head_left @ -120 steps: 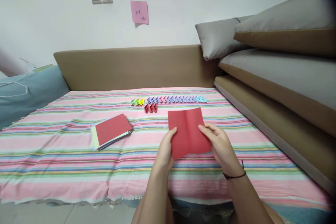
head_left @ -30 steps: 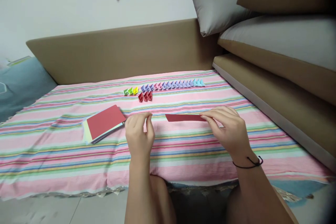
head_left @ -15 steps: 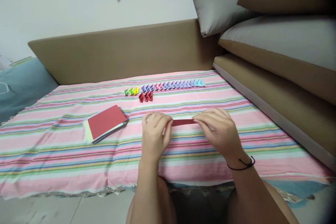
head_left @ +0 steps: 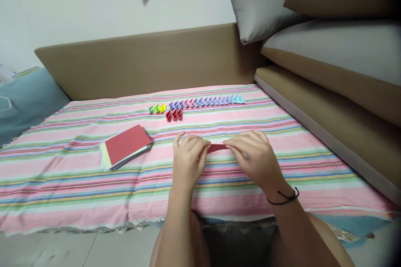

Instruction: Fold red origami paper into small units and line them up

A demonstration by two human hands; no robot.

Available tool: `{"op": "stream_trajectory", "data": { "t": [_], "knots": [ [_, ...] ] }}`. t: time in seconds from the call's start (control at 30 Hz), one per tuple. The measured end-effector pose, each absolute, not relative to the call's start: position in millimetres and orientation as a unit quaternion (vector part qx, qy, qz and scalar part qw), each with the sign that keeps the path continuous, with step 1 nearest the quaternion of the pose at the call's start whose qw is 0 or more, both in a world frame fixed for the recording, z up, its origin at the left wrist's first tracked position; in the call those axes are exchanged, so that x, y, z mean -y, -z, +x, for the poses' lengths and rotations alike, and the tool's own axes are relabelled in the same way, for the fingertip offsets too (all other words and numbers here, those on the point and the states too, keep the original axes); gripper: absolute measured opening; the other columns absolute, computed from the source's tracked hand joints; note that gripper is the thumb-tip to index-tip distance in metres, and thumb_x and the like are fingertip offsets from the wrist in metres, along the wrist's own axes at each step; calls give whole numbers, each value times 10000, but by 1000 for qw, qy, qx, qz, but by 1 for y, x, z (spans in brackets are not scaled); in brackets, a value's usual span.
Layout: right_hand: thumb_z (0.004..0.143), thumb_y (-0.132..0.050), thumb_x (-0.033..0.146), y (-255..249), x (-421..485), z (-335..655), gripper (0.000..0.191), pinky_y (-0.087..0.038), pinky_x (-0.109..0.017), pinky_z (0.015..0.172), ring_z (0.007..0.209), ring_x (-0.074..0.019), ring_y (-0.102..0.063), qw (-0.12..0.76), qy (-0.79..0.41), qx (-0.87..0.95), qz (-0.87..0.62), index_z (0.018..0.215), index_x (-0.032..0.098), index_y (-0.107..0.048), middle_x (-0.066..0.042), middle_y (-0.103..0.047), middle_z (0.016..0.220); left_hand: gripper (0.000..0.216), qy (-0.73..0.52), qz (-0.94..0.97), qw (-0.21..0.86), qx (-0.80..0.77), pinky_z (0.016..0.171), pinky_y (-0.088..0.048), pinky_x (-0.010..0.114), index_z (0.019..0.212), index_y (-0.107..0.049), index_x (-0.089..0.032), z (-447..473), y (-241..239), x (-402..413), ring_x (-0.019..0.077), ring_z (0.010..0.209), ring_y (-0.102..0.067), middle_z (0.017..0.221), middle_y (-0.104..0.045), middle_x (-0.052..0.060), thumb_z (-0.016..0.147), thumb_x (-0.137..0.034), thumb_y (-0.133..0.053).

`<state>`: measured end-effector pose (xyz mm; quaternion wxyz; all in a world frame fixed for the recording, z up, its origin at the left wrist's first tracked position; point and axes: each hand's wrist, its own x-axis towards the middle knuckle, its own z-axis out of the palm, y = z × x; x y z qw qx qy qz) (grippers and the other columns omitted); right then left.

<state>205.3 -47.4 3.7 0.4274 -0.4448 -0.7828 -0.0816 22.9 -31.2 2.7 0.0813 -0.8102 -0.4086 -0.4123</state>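
A narrow piece of red paper (head_left: 216, 148) stretches between my two hands, above the striped cloth (head_left: 150, 187). My left hand (head_left: 189, 158) pinches its left end between thumb and forefinger, with the little finger raised. At the right end, the thumb and fingers of my right hand (head_left: 254, 152) are closed on it; a black cord bracelet (head_left: 283, 200) circles that wrist. Both ends of the paper are hidden by my fingers. Beyond my hands stand three small folded red paper pieces (head_left: 174, 115). Behind them runs a row of folded purple, pink and blue pieces (head_left: 206, 102).
Left of my hands lies a stack of coloured paper (head_left: 128, 145), red sheet on top. Folded green and yellow pieces (head_left: 157, 109) sit at the row's left. A brown backrest (head_left: 150, 64) closes off the far side; cushions (head_left: 332, 50) pile up at the right.
My hands have come closer together, so less of the red paper shows between them. The right hand has shifted left and the left hand slightly right. Both keep their pinch.
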Motion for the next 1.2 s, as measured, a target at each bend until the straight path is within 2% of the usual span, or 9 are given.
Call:
{"op": "stream_trajectory", "data": {
  "t": [0.3,0.47,0.57,0.63,0.73,0.8,1.03,1.1,1.2],
  "knots": [
    [851,-517,161,-3,45,206,145,-356,-367,834,798,-184,-578,404,75,778,-475,799,226,-635,-2,-684,796,138,389,-825,69,404,999,-305,409,841,-610,-223,26,-2,32,156,840,-599,814,-682,2,866,-142,-501],
    [821,-570,200,2,39,244,79,-377,-379,791,820,-221,-588,422,117,718,-541,783,217,-637,-21,-679,793,108,395,-820,61,410,904,-361,375,844,-604,-208,18,-2,29,170,831,-579,791,-667,15,859,-149,-515],
    [834,-581,244,0,40,245,75,-411,-371,811,903,-230,-588,441,59,728,-522,867,212,-641,-47,-672,905,111,387,-828,49,403,855,-377,357,863,-604,-196,22,-2,29,174,832,-555,795,-656,25,868,-152,-502],
    [827,-610,287,-2,42,235,150,-421,-365,842,986,-235,-577,432,-2,767,-474,953,210,-641,-65,-658,1017,126,380,-838,32,390,822,-383,345,870,-603,-191,27,-1,31,176,834,-548,809,-651,35,879,-156,-482],
    [858,-572,223,-5,44,220,93,-417,-362,805,864,-205,-609,400,-28,792,-461,866,221,-664,-26,-694,887,124,383,-841,16,383,774,-388,333,871,-601,-186,34,1,32,180,828,-550,809,-647,43,883,-172,-479],
    [864,-549,172,-5,44,218,145,-410,-359,781,791,-188,-613,404,-24,784,-470,794,217,-668,-8,-700,801,113,395,-829,20,394,758,-391,331,864,-603,-185,32,1,32,181,809,-555,791,-648,41,876,-175,-491],
    [806,-619,219,-7,47,245,89,-448,-345,742,784,-203,-624,495,-62,692,-522,749,211,-686,-28,-707,793,95,504,-730,55,459,798,-423,335,847,-644,-183,0,2,25,189,821,-602,829,-684,52,833,-185,-551],
    [778,-653,270,-7,47,245,70,-469,-330,714,784,-205,-636,563,-146,605,-543,774,213,-693,-34,-714,816,97,579,-647,-15,496,816,-445,325,834,-651,-180,-2,2,24,186,835,-618,830,-682,50,828,-237,-573],
    [732,-694,336,-5,44,232,164,-498,-306,658,759,-199,-658,647,-346,452,-507,831,206,-678,-41,-725,835,220,638,-531,-274,485,757,-501,309,843,-651,-164,10,2,26,180,785,-644,807,-674,51,819,-373,-586]
  ]
}}
